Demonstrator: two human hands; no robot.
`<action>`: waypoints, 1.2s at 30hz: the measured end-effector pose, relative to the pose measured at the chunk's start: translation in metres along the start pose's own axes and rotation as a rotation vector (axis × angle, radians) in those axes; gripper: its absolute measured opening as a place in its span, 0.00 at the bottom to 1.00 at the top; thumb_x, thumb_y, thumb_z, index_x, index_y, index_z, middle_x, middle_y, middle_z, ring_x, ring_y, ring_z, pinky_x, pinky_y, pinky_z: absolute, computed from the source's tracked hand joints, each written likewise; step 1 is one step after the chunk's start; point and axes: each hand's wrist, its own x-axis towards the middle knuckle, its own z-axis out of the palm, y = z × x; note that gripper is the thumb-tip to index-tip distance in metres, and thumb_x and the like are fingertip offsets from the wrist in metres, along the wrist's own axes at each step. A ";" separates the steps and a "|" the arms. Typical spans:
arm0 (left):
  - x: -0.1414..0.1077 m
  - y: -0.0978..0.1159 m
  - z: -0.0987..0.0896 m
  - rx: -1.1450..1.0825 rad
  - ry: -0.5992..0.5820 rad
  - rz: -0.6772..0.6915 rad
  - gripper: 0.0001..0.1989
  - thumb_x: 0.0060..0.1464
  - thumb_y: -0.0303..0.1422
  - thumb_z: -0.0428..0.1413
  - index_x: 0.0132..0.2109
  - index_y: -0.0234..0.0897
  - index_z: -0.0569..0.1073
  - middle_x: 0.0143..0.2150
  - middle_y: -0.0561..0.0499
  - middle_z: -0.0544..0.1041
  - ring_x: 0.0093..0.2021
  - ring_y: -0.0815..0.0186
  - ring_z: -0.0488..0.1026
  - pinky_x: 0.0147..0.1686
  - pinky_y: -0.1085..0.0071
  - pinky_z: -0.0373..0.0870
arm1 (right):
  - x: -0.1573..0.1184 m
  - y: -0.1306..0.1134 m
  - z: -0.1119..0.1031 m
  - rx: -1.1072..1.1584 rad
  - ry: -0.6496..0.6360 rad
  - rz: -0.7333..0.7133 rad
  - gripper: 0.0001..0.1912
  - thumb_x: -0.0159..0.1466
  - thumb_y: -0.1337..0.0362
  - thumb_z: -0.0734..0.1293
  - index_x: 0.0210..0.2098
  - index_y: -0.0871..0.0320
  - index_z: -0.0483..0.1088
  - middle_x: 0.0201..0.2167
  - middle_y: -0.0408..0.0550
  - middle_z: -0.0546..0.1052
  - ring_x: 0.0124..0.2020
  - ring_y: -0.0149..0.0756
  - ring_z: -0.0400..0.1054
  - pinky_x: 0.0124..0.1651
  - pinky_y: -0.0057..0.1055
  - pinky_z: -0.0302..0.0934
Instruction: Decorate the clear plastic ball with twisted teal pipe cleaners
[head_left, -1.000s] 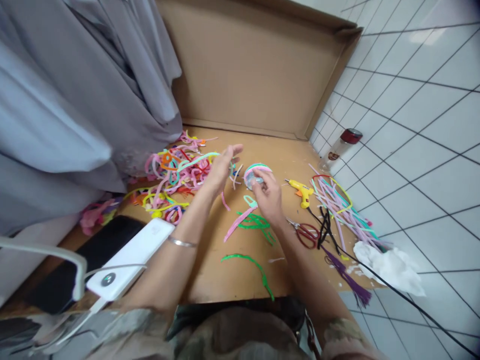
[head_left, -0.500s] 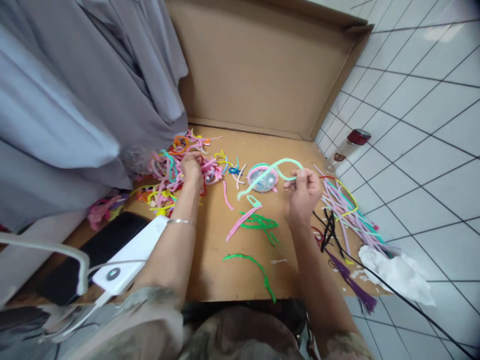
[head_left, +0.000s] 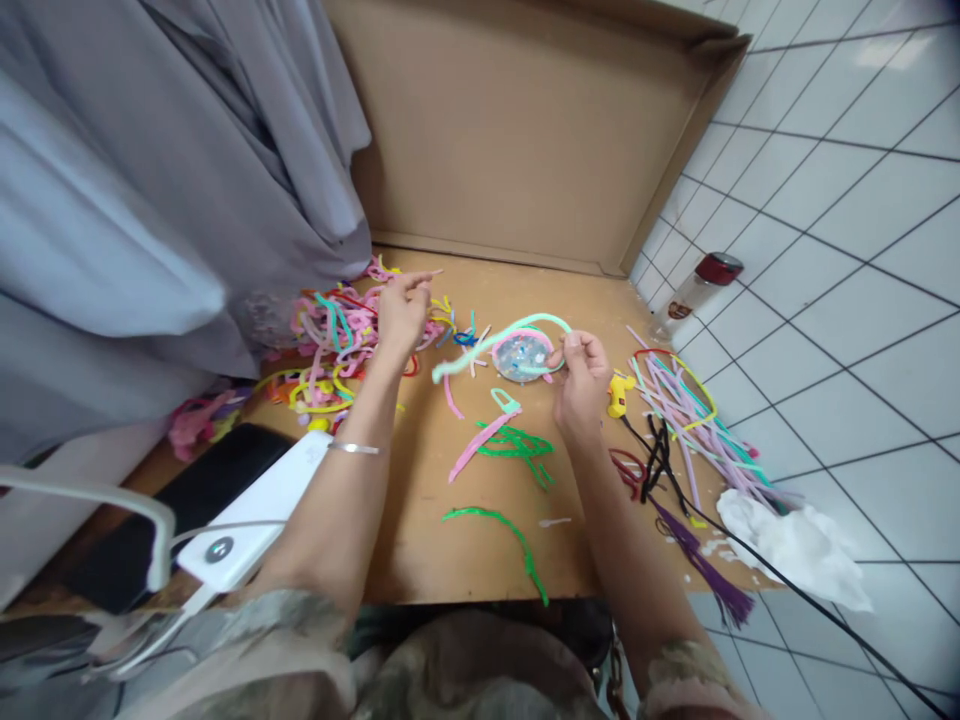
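My right hand (head_left: 581,385) pinches a mint-green pipe cleaner (head_left: 506,335) between thumb and fingers. One end bends into a loop at the fingertips; the long free end points left, in front of a round pink-rimmed case (head_left: 523,357) with small clear pieces. Over the pile of mixed pipe cleaners (head_left: 352,335), my left hand (head_left: 405,310) has a finger stretched out; I see nothing held in it, though its underside is hidden. Between my arms lie a pink strip with a small mint loop (head_left: 484,440), a bundle of green pipe cleaners (head_left: 517,442) and a curved green one (head_left: 517,540).
Lilac and mint pipe cleaners (head_left: 686,420) lie at right, near a yellow tool (head_left: 619,394) on a black cord, a purple tassel (head_left: 701,560) and white tissue (head_left: 795,550). A red-capped bottle (head_left: 694,300) stands by the tiles. A white power bank (head_left: 251,515) and dark phone (head_left: 187,490) lie left.
My left hand has risen out of the pile and moved slightly right, a finger now extended. My right hand has shifted left with the mint-green pipe cleaner, uncovering the yellow tool.
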 end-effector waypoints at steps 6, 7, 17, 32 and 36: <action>-0.055 0.032 0.037 -0.196 -0.315 -0.208 0.23 0.52 0.51 0.56 0.38 0.32 0.75 0.33 0.47 0.78 0.29 0.68 0.74 0.31 0.72 0.69 | 0.002 0.014 0.016 -0.105 -0.147 -0.073 0.12 0.61 0.53 0.64 0.30 0.55 0.67 0.17 0.37 0.66 0.19 0.29 0.60 0.26 0.27 0.58; -0.061 0.032 0.040 -0.217 -0.359 -0.268 0.23 0.52 0.51 0.57 0.37 0.32 0.75 0.31 0.47 0.78 0.27 0.68 0.74 0.30 0.72 0.69 | 0.000 0.016 0.015 -0.157 -0.155 -0.101 0.11 0.62 0.54 0.64 0.31 0.55 0.68 0.19 0.38 0.68 0.21 0.29 0.62 0.28 0.28 0.59; -0.085 0.003 0.042 -0.416 -0.539 -0.468 0.23 0.37 0.45 0.69 0.31 0.30 0.74 0.14 0.62 0.57 0.13 0.80 0.50 0.13 0.81 0.45 | -0.010 0.030 0.003 -0.440 -0.206 -0.170 0.10 0.59 0.57 0.66 0.29 0.55 0.74 0.25 0.42 0.76 0.27 0.33 0.68 0.33 0.29 0.63; -0.084 -0.004 0.037 -0.430 -0.620 -0.538 0.24 0.38 0.48 0.68 0.28 0.29 0.73 0.14 0.64 0.49 0.13 0.81 0.44 0.14 0.81 0.38 | 0.009 0.017 -0.014 0.199 -0.165 0.102 0.16 0.55 0.53 0.70 0.23 0.56 0.63 0.36 0.46 0.78 0.37 0.34 0.72 0.40 0.34 0.67; -0.079 -0.010 0.026 -0.460 -0.530 -0.532 0.21 0.42 0.46 0.66 0.26 0.31 0.70 0.14 0.65 0.48 0.13 0.82 0.42 0.13 0.82 0.37 | 0.018 0.008 -0.024 0.338 -0.151 0.177 0.18 0.55 0.51 0.71 0.22 0.55 0.61 0.28 0.44 0.78 0.37 0.38 0.75 0.49 0.44 0.68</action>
